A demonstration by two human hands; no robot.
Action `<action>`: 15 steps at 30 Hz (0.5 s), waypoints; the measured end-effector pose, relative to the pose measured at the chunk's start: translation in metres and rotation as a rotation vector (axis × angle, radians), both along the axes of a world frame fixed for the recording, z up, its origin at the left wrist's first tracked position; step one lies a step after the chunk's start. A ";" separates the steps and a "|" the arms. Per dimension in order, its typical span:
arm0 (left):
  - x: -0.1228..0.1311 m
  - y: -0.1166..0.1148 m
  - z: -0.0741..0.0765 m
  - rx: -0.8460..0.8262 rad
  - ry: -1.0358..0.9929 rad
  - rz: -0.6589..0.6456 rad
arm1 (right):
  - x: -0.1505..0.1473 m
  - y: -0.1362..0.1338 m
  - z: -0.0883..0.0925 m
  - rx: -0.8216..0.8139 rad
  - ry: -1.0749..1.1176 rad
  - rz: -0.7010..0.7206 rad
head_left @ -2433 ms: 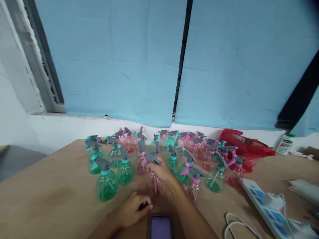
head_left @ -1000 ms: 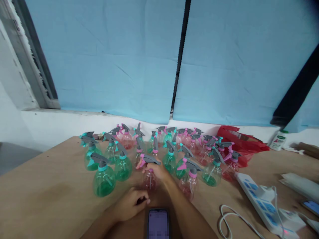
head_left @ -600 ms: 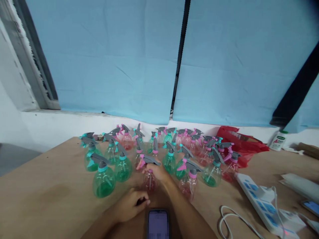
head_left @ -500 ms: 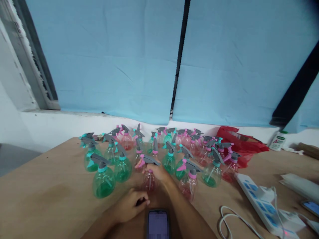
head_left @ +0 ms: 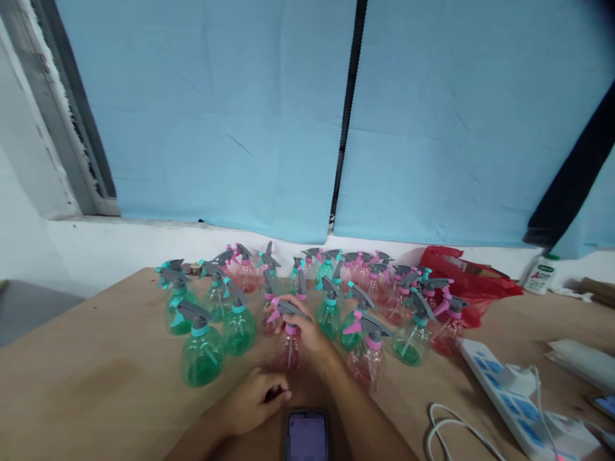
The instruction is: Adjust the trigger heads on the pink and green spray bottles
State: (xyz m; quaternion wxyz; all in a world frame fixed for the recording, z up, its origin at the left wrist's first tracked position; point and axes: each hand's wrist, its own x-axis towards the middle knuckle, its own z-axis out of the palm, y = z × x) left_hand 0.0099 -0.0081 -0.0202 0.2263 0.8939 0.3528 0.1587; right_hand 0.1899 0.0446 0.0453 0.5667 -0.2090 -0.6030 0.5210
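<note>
A clear pink spray bottle with a grey and pink trigger head stands upright on the table in front of me. My right hand reaches around its head and neck from the right and behind, with fingers curled about it and partly hidden by the grey top. My left hand rests on the table nearer to me, loosely curled, with nothing visible in it. To its left is a green spray bottle, and another pink spray bottle stands beside my right forearm.
Several more green and pink spray bottles stand across the wooden table. A phone lies at the front edge. To the right are a power strip with white cables, a red plastic bag and a white bottle.
My right hand's fingers have risen from the pink spray bottle's neck to behind its trigger head. The bottle and my left hand stay about where they were; the view shifts slightly.
</note>
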 end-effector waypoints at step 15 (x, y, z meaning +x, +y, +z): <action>-0.004 -0.003 -0.016 0.005 -0.070 0.064 | -0.061 -0.064 0.078 0.493 -0.159 -0.472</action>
